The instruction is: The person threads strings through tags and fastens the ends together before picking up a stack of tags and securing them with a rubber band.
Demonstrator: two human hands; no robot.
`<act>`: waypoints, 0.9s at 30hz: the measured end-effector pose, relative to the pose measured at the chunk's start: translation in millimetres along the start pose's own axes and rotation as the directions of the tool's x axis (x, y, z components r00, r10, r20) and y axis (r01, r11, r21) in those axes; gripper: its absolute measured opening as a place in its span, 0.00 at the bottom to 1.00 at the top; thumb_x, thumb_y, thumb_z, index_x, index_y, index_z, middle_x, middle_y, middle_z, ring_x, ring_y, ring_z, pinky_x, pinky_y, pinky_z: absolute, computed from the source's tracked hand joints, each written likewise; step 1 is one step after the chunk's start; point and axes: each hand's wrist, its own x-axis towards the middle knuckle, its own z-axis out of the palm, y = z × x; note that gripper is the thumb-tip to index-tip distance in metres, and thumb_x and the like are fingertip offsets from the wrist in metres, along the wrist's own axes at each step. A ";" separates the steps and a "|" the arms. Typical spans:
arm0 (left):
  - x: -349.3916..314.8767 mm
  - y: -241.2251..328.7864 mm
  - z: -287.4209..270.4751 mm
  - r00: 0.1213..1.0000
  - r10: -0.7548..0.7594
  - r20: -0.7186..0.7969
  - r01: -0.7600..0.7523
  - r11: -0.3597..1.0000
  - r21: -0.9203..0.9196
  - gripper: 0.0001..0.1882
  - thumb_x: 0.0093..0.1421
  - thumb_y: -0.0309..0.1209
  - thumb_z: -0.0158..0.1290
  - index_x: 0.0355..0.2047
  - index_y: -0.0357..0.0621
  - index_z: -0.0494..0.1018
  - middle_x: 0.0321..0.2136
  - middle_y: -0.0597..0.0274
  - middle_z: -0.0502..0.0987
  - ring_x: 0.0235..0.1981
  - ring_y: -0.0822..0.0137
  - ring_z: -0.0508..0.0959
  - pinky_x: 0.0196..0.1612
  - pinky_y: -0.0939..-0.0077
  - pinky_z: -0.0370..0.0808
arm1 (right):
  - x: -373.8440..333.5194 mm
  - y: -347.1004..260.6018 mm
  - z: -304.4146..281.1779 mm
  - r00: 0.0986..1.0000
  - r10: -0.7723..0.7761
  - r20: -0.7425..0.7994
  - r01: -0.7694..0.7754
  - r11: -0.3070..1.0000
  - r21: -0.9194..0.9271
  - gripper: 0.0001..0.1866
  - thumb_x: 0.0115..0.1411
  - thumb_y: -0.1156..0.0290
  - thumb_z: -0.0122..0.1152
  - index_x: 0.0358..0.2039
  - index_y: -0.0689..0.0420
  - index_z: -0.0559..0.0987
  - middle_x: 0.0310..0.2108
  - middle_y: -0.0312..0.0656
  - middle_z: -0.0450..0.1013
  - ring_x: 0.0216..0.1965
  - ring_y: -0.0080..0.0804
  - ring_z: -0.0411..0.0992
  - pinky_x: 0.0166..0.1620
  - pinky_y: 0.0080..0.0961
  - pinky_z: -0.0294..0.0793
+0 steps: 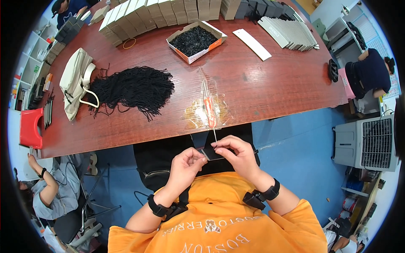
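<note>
Just off the table's near edge, over my lap, my left hand [188, 163] pinches one end of a small flat dark piece with a pale grey edge [207, 155]. My right hand [237, 152] is closed at the piece's other end, its thumb and forefinger pressed together around something too small to make out. A tool with an orange-red handle [209, 112] lies under clear tape at the table edge. Its thin metal shaft [215, 135] juts past the edge down to my right fingertips. Whether the shaft touches the piece is hidden by my fingers.
On the reddish table [270, 90] lie a heap of black cords [135, 90], a cream pouch [75, 82], an open box of small black pieces [193, 41], a white strip [252, 44] and grey card stacks [287, 31]. Several people sit around; an air cooler [365, 143] stands right.
</note>
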 end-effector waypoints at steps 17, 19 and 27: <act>-7.3 1.4 -26.3 0.999 -0.037 0.025 0.039 0.995 -0.092 0.02 0.57 0.23 0.53 0.29 0.39 0.71 0.25 0.69 0.75 0.24 0.83 0.71 0.28 0.88 0.69 | 12.4 -20.3 -6.1 0.959 0.247 0.136 -0.279 0.762 0.585 0.05 0.57 0.74 0.56 0.27 0.58 0.71 0.26 0.30 0.67 0.30 0.16 0.63 0.36 0.15 0.63; -18.5 13.4 -30.9 1.000 -0.014 0.026 0.016 0.997 -0.076 0.01 0.57 0.23 0.53 0.29 0.39 0.72 0.25 0.68 0.76 0.25 0.81 0.72 0.29 0.88 0.70 | 12.8 -34.2 2.0 0.970 0.187 0.157 -0.242 0.657 0.714 0.04 0.57 0.73 0.55 0.28 0.58 0.70 0.28 0.33 0.65 0.31 0.19 0.62 0.37 0.17 0.63; -34.3 76.6 -31.5 0.983 0.171 0.072 -0.147 0.954 -0.260 0.10 0.58 0.23 0.53 0.40 0.36 0.76 0.29 0.64 0.78 0.28 0.79 0.75 0.33 0.88 0.73 | 16.7 -116.4 -9.9 0.950 0.231 0.212 -0.267 0.237 0.934 0.04 0.56 0.74 0.57 0.27 0.59 0.72 0.28 0.39 0.69 0.33 0.30 0.67 0.40 0.25 0.66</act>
